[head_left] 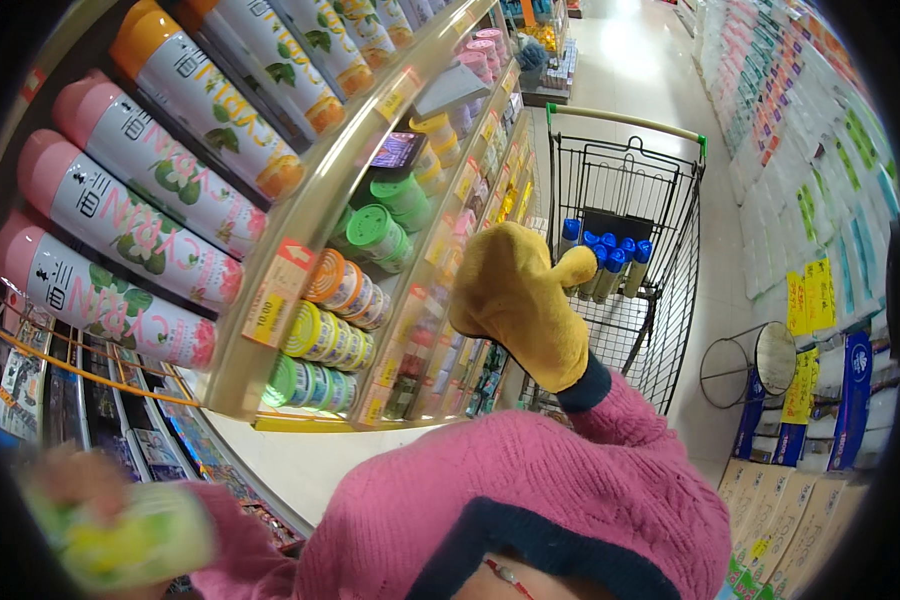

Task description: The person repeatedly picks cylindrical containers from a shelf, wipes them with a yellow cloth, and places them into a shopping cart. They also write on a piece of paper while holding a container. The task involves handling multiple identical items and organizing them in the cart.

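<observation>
At the lower left, my left hand (80, 478) is wrapped round a pale green container (130, 538) with yellow and white patches. Both are blurred, so its exact kind cannot be told. My right hand (520, 290) wears a yellow work glove and reaches forward between the shelf and the cart. Its thumb sticks out to the right, apart from the fingers, and nothing shows in it. Just beyond the thumb, inside a black wire shopping cart (660, 255) with a green-ended handle, stand several blue-capped cans (610, 255).
Spray cans (140, 200) with pink or orange caps line the shelf at left. Below sit green round tubs (380, 232) and stacked yellow tubs (330, 335). Wrapped packs (810, 190) fill the right side, where a round wire stand (735, 368) juts out. Pale floor (625, 60) runs ahead.
</observation>
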A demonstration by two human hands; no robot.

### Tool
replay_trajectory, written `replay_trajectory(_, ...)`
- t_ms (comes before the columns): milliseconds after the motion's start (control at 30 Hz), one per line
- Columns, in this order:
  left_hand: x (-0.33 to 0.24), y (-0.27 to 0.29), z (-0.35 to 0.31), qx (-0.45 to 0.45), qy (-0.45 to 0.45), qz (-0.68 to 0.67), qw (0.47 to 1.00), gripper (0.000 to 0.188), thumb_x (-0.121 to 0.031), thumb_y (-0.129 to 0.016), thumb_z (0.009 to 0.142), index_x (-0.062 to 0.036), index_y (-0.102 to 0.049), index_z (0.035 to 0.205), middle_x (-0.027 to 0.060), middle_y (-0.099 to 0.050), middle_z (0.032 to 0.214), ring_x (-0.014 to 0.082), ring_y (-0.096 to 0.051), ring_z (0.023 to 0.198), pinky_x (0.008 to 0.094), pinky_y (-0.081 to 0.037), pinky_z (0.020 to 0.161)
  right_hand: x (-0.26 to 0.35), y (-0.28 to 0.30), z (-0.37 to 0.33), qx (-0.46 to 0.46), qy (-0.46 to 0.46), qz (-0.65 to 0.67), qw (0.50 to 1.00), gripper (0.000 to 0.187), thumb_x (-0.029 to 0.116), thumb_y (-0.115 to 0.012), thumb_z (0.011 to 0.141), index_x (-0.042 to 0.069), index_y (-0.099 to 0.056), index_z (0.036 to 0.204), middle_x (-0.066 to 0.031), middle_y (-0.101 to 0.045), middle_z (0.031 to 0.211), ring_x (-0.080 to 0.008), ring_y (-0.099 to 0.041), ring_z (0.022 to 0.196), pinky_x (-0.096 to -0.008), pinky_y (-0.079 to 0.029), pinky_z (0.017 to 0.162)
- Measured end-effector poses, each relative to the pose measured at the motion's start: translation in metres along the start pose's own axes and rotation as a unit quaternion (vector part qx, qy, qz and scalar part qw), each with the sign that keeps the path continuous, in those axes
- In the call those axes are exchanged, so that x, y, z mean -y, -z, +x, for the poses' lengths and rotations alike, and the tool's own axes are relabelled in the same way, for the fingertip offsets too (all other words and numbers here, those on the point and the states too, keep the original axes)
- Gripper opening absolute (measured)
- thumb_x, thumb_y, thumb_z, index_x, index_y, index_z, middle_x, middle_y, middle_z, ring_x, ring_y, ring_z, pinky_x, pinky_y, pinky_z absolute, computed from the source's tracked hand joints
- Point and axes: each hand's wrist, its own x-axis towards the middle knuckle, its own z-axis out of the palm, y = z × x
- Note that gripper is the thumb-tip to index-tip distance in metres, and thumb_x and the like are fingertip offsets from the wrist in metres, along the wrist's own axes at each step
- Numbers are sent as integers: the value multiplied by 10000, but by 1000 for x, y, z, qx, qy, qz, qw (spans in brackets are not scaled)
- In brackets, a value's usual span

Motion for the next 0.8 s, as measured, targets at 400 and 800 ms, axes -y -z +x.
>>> replay_trajectory(400,245,-133,-79,203,246,414,853,804,-184,-805,731,-42,-361,1386,202,-665,1026,394,-677,890,464,-533,793,-83,36,-23,-355,-57,550,753,547,77,-717,641,-36,-598,1162,-234,-608,1146,-385,-566,1146,-426,-437,1011)
replay_trajectory(800,283,-119,-113,297,274,525,749,671,-154,-725,751,-43,-411,1334,233,-627,1025,438,-633,879,512,-514,715,14,-84,-21,-191,-105,559,800,256,157,-567,838,58,-655,1058,-164,-641,1034,-328,-594,978,-423,-467,850)
